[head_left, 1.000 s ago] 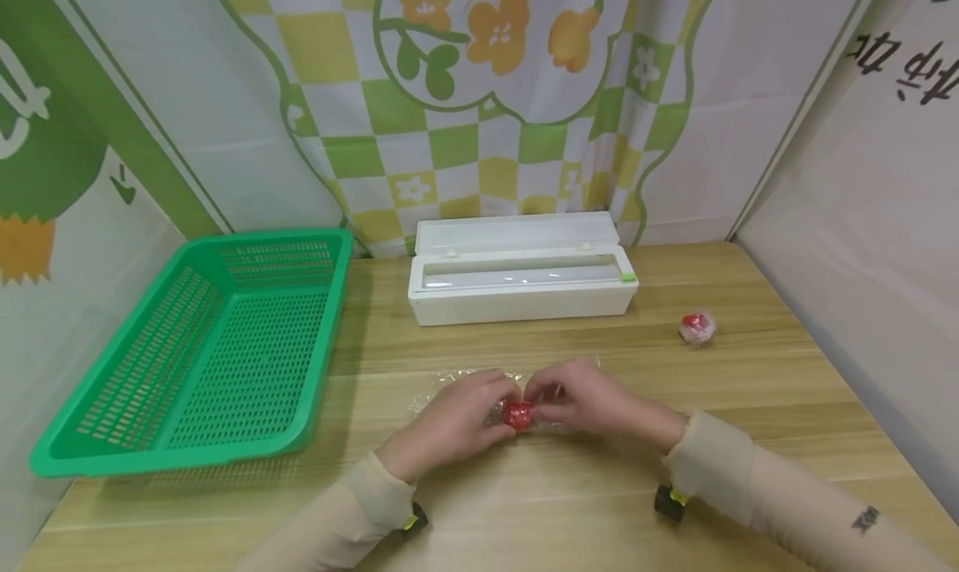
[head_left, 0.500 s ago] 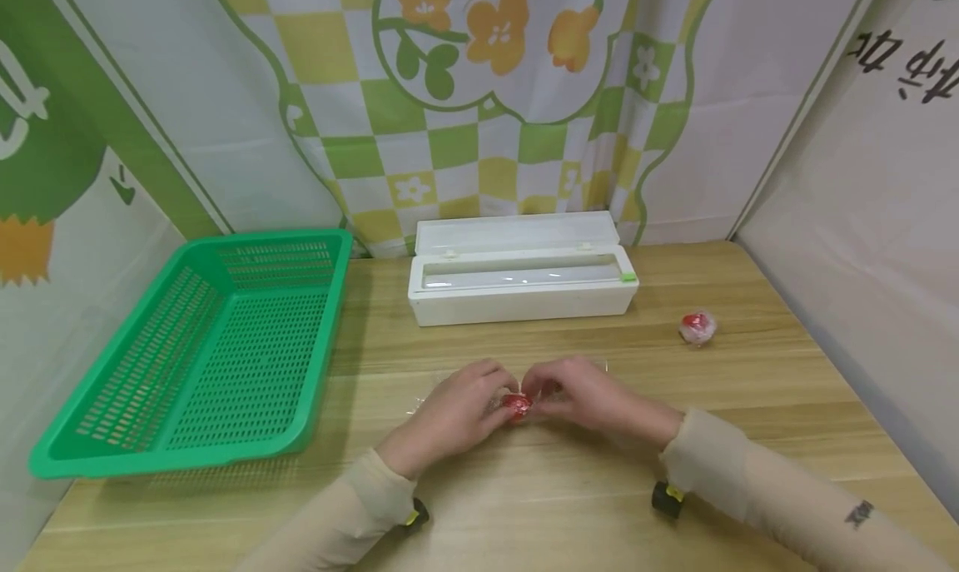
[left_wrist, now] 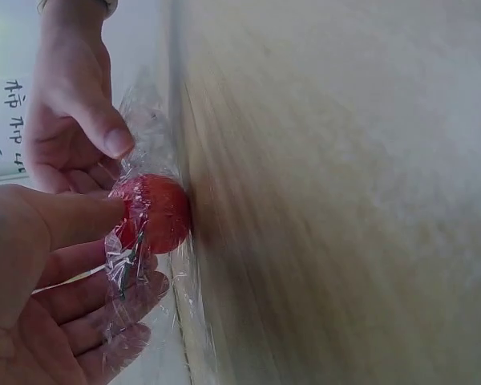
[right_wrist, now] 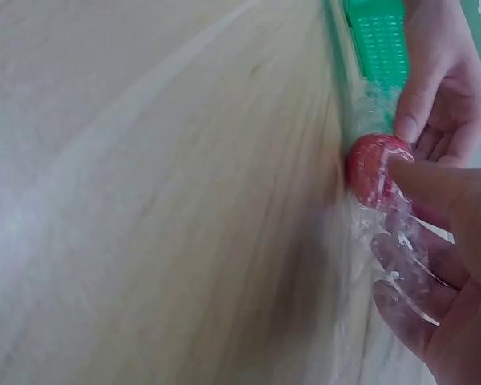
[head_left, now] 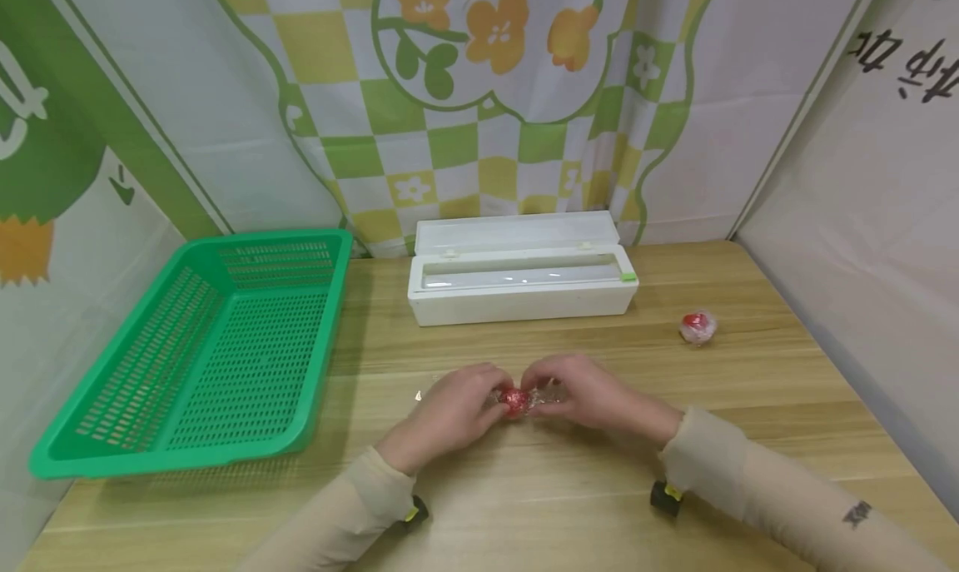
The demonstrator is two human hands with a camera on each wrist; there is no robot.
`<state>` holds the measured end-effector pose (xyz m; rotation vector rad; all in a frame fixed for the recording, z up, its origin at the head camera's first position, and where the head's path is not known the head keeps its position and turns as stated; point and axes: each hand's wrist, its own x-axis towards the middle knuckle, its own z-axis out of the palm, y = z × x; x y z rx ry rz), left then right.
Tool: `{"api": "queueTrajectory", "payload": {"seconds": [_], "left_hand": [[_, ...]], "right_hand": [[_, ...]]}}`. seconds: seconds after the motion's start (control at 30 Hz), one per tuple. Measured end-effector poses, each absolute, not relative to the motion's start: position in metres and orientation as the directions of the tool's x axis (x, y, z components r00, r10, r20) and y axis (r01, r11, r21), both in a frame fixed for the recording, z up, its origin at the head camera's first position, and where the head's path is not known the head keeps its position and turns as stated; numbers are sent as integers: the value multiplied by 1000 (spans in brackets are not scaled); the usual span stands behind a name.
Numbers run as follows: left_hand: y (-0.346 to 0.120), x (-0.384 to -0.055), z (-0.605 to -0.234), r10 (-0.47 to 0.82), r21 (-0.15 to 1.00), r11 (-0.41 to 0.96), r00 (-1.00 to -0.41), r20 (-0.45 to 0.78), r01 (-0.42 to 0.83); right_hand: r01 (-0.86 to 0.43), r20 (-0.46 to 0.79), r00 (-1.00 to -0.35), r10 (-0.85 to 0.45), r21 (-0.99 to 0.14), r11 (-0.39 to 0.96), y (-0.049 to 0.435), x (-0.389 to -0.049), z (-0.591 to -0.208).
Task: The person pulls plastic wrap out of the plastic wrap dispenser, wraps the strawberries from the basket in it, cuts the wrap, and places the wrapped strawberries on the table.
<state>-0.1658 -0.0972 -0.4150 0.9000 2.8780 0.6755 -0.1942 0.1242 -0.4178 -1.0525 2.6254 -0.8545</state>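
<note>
A small round red tomato [head_left: 514,402] sits on the wooden table between both hands, covered in clear plastic wrap [left_wrist: 148,132]. Gathered wrap trails off it to either side. My left hand [head_left: 457,405] pinches the wrap at the tomato's left side, thumb against the red skin in the left wrist view. From the right, my right hand [head_left: 580,393] grips the other bunched end of the film, its thumb and fingers close to the fruit. In the right wrist view, loose film lies across the right hand's fingers [right_wrist: 401,313]. A green bit shows under the wrap in the left wrist view.
A white cling-film dispenser [head_left: 524,304] stands at the back with its lid raised. Left of the hands is a green plastic basket [head_left: 318,364]. One more wrapped red piece [head_left: 698,328] lies at the right. A fabric backdrop closes off the rear.
The film that lay spread behind the hands is now drawn in and bunched at both sides of the tomato. The tomato has shifted slightly away from the person.
</note>
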Motion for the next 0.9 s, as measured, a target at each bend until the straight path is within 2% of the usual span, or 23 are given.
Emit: {"api": "queueTrajectory", "payload": {"seconds": [0.3, 0.6, 0.9], "left_hand": [[-96, -166, -413, 559, 400, 744, -827, 67, 535], [-97, -165, -414, 637, 393, 667, -758, 141, 633], [-96, -170, -414, 595, 409, 709, -799, 92, 575]], "right_hand": [[-527, 0, -765, -644, -576, 625, 120, -193, -421], [-517, -21, -759, -651, -587, 622, 121, -194, -421], [-592, 72, -743, -665, -533, 604, 123, -195, -418]]}}
